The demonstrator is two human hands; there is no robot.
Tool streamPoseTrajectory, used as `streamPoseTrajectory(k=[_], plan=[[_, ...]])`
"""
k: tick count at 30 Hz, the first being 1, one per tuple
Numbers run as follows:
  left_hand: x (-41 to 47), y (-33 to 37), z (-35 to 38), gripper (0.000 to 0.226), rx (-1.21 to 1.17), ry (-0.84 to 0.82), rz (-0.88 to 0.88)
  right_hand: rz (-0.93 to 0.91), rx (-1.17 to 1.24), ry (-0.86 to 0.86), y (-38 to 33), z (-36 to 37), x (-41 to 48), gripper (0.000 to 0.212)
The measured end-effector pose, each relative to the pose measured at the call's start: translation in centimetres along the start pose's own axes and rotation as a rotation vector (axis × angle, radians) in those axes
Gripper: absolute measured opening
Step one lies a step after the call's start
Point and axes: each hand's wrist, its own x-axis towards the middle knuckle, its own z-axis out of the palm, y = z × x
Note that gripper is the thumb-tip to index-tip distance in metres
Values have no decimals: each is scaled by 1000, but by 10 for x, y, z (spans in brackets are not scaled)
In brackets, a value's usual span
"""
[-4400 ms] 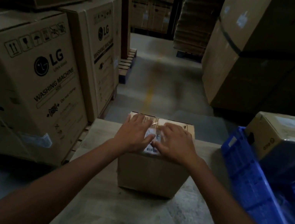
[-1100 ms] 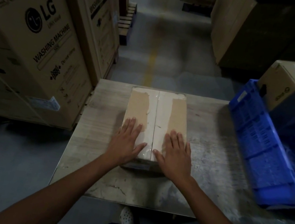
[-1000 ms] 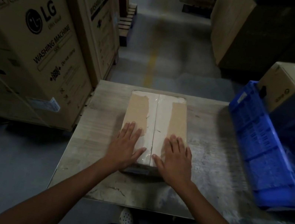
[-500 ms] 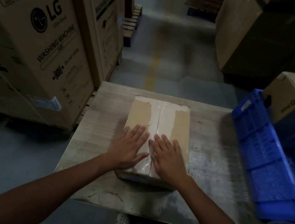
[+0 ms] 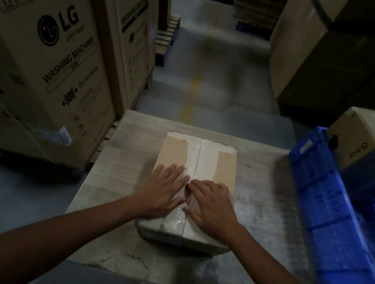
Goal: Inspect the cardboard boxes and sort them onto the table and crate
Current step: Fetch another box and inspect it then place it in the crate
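Brown rectangular cardboard box (image 5: 224,165), sealed along its top by a wide strip of clear tape (image 5: 198,153), lies flat on the grey worn table (image 5: 132,137). It sits near the middle, with its long axis running straight away from the person, from the near edge toward the far one. Both hands rest on the near half of its top face, one on each side of the taped seam. The left hand (image 5: 163,191) lies flat with straight fingers spread over the tape. The right hand (image 5: 213,204) touches the seam with slightly bent fingertips. Neither hand grips or pinches anything; both only press on the surface, which reads as checking the seal.

To the right of the box, across a bare stretch of tabletop, stands a blue slatted plastic crate (image 5: 317,188). The right hand is the nearer one to it. Any move into the crate would therefore run sideways to the right, across the box's long axis. Both hands would likely need to shift first to its long side walls.

Inside the crate sits a tan cardboard box with a dark hand slot (image 5: 360,138), which rises above the rim at the far end. The rest of the crate's interior is too dark to make out. Tall printed washing-machine cartons (image 5: 47,56) stand on the floor to the left of the table.
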Motion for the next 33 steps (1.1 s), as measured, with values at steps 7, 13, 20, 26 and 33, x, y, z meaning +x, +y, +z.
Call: streamPoseTrajectory(k=[7,13,20,26,33], plan=[[15,-5,-1,78,-25,17,-120,243,7,-101,11,14,7,84],[14,-7,0,81,-34,14,-96,235,5,-112,13,12,5,78],[38,-14,-20,76,-52,19,-123,341,36,-95,27,-18,45,74],[56,-23,-24,77,44,-97,-144,329,19,-165,34,-12,49,73],[96,-28,-56,88,-59,-77,-199,361,36,-213,35,-37,83,77]])
